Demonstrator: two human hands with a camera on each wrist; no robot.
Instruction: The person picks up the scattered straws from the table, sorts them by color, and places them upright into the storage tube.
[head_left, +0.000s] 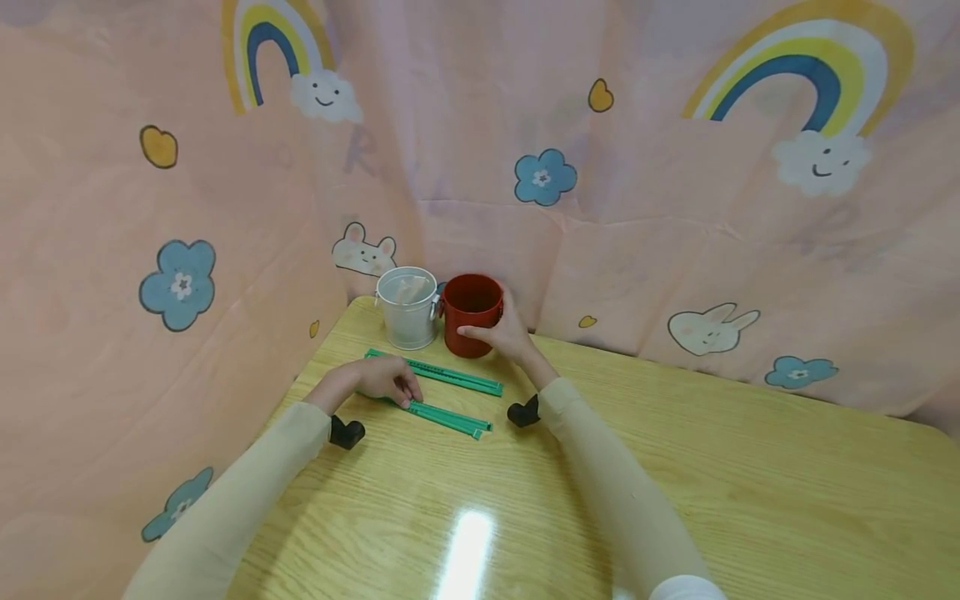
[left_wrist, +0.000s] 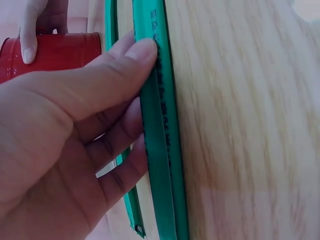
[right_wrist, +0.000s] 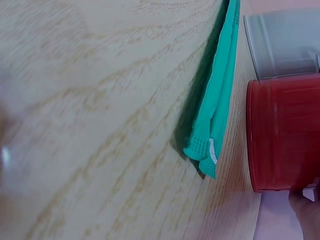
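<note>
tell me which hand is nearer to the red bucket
Right. The right hand is on the red bucket, gripping its right side. The left hand is apart from it, to its left and nearer the camera, pinching a green strip.

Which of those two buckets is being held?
The red bucket, with the right grip around its side; the white bucket beside it is untouched.

Head POV fwd/down, wrist POVs close, red bucket [head_left: 465, 319] common
</note>
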